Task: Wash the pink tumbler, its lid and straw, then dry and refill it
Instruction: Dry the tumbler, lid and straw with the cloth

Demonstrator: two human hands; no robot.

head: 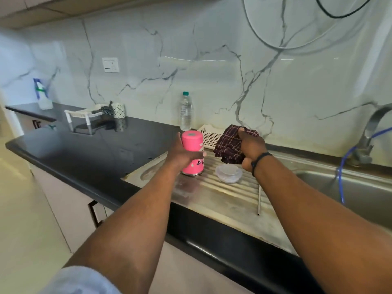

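Soft, even daylight, glare streaks on the glossy marble wall (212, 60) and black bench (95, 145), wide-angle bending and blur at edges.

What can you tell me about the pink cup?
The bright pink tumbler is a smooth cylinder with a silvery metal rim at the bottom and small dark and white pictures on its side. It stands upside down on the ribbed steel draining board, flat base up. The left hand grips its middle.
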